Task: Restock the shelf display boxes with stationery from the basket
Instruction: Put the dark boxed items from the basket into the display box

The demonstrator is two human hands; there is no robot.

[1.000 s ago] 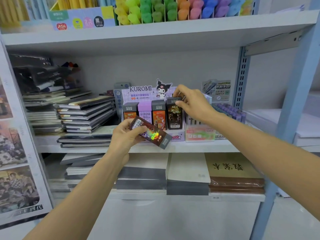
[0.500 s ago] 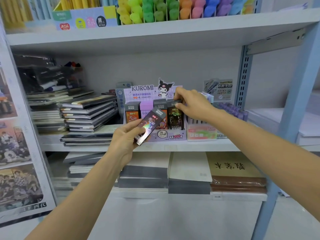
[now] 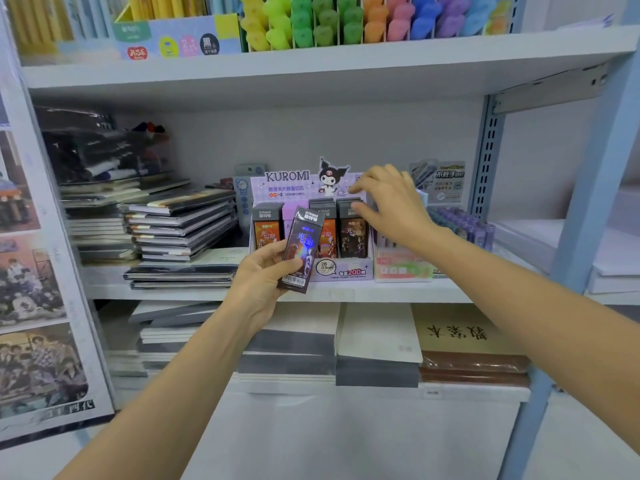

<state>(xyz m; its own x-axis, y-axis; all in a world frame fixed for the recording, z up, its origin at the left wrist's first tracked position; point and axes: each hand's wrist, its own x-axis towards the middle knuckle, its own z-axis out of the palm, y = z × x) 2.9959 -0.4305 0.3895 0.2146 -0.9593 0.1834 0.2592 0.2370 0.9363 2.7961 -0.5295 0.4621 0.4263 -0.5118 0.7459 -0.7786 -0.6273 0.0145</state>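
Note:
A purple Kuromi display box (image 3: 346,271) stands on the middle shelf with upright pencil-lead packs (image 3: 265,233) in its columns. My left hand (image 3: 263,282) grips a dark, shiny lead pack (image 3: 301,251) by its lower end and holds it nearly upright in front of the box's second column. My right hand (image 3: 394,206) hovers over the box's right side with its fingers spread. Its thumb is by the top of the rightmost dark pack (image 3: 353,237), and it holds nothing. No basket is in view.
Stacked notebooks (image 3: 180,223) lie left of the box. A pink box (image 3: 401,268) and purple tubes (image 3: 464,223) sit to its right, by the shelf upright (image 3: 485,161). Highlighters (image 3: 346,22) fill the upper shelf. Flat books (image 3: 464,337) lie on the lower shelf.
My left hand has turned its pack from lying slantwise to nearly upright and raised it toward the box. My right hand has let go of the rightmost pack and spread its fingers.

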